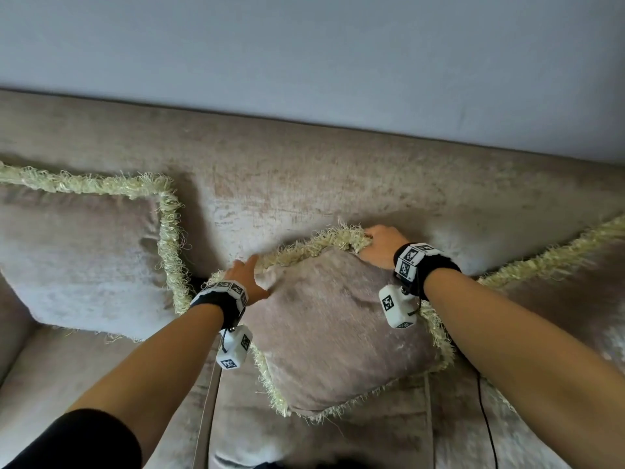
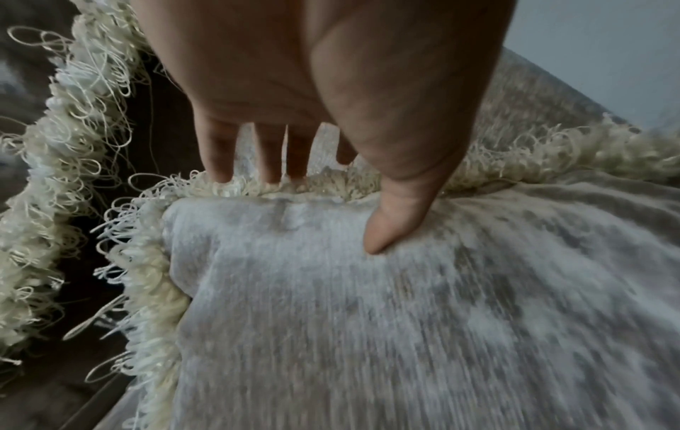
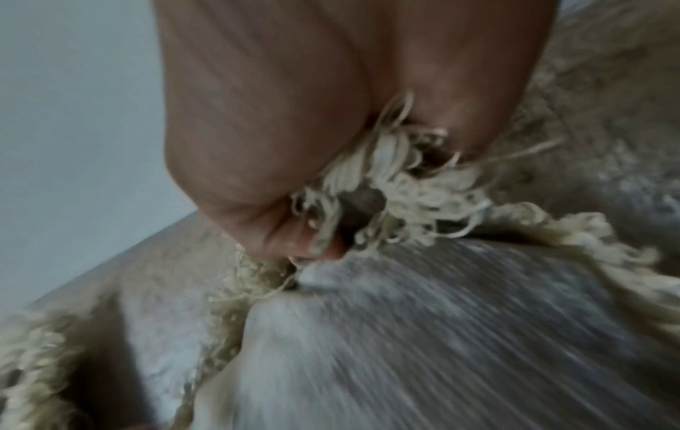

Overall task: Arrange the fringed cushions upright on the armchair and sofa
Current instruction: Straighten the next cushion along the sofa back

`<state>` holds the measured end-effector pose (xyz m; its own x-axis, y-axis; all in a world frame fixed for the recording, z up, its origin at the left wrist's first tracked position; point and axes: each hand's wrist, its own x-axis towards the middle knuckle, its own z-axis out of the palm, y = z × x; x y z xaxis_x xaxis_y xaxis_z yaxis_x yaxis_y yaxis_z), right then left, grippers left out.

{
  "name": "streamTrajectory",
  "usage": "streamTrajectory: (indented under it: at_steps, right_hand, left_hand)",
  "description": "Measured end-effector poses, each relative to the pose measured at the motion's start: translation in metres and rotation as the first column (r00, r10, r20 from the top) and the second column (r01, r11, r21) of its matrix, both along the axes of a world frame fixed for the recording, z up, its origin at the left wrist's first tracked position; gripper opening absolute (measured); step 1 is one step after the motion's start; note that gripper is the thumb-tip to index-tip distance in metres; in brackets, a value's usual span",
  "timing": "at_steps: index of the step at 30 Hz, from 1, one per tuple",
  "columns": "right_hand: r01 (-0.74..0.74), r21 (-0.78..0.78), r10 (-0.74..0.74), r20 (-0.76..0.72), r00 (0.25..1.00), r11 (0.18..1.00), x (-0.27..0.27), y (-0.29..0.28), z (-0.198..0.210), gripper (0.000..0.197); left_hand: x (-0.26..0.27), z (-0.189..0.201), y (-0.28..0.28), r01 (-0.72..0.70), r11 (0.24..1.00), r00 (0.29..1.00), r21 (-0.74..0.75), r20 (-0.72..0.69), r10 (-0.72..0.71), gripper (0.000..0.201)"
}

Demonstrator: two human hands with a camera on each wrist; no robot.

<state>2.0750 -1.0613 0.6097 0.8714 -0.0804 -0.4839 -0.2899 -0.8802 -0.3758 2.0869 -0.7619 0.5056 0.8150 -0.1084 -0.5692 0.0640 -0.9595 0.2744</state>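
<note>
A velvety sofa point(image 1: 338, 184) is set against a pale wall point(image 1: 304, 45); three fringed cushions are counted. The middle cushion point(image 1: 338, 333) is clasped at its top edge by the left hand point(image 1: 245, 279) and pinched at its fringe by the right hand point(image 1: 380, 247).

- Head view: dim, even, cool light; no glare. Soft shadows lie under the middle cushion point(image 1: 338, 319). Straight lines bow toward the frame edges.
- Left wrist view: sharp near centre, streaked blur at lower right.
- Right wrist view: heavy motion blur throughout.

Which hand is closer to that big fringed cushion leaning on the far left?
Left. The left hand holds the middle velvet cushion's left corner, beside the far-left fringed cushion; the right hand grips its opposite top corner.
</note>
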Motion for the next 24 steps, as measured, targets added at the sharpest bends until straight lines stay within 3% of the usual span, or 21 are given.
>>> streamTrajectory:
  at_steps: [3, 6, 8, 10, 12, 18, 21, 24]
  right_hand:
    - [-0.006, 0.025, 0.005, 0.046, 0.999, 1.000, -0.012, 0.009, 0.023, 0.020]
    - [0.058, 0.095, -0.071, 0.137, 0.988, 0.994, -0.026, 0.005, 0.042, 0.015]
    - [0.100, 0.123, -0.124, 0.199, 0.972, 0.987, -0.037, -0.002, 0.051, 0.018]
    - [0.148, 0.160, -0.183, 0.235, 0.955, 0.976, -0.048, -0.008, 0.059, 0.033]
    - [0.196, 0.196, -0.243, 0.256, 0.936, 0.961, -0.059, -0.013, 0.067, 0.034]
    - [0.350, 0.243, -0.420, 0.372, 0.828, 0.905, -0.071, -0.033, 0.100, 0.024]
    - [0.435, 0.254, -0.503, 0.400, 0.766, 0.864, -0.072, -0.047, 0.105, 0.035]
    - [0.459, 0.277, -0.535, 0.373, 0.758, 0.844, -0.076, -0.053, 0.100, 0.020]
  left_hand:
    - [-0.005, 0.012, 0.004, 0.040, 0.999, 0.999, 0.030, 0.015, -0.041, 0.110]
    - [-0.017, 0.020, 0.014, 0.150, 0.983, 0.988, 0.110, -0.048, -0.145, 0.100]
    - [-0.029, 0.027, 0.021, 0.167, 0.980, 0.986, 0.107, -0.011, -0.167, 0.075]
    - [-0.041, 0.034, 0.025, 0.181, 0.980, 0.982, 0.078, 0.033, -0.184, 0.035]
    - [-0.051, 0.046, 0.023, 0.218, 0.974, 0.974, 0.061, 0.049, -0.221, 0.017]
    - [-0.041, 0.121, 0.007, 0.227, 0.963, 0.902, 0.145, 0.341, -0.264, 0.006]
    - [-0.021, 0.163, -0.001, 0.214, 0.958, 0.841, 0.193, 0.462, -0.281, 0.013]
    - [-0.010, 0.190, -0.010, 0.233, 0.939, 0.789, 0.252, 0.516, -0.334, 0.012]
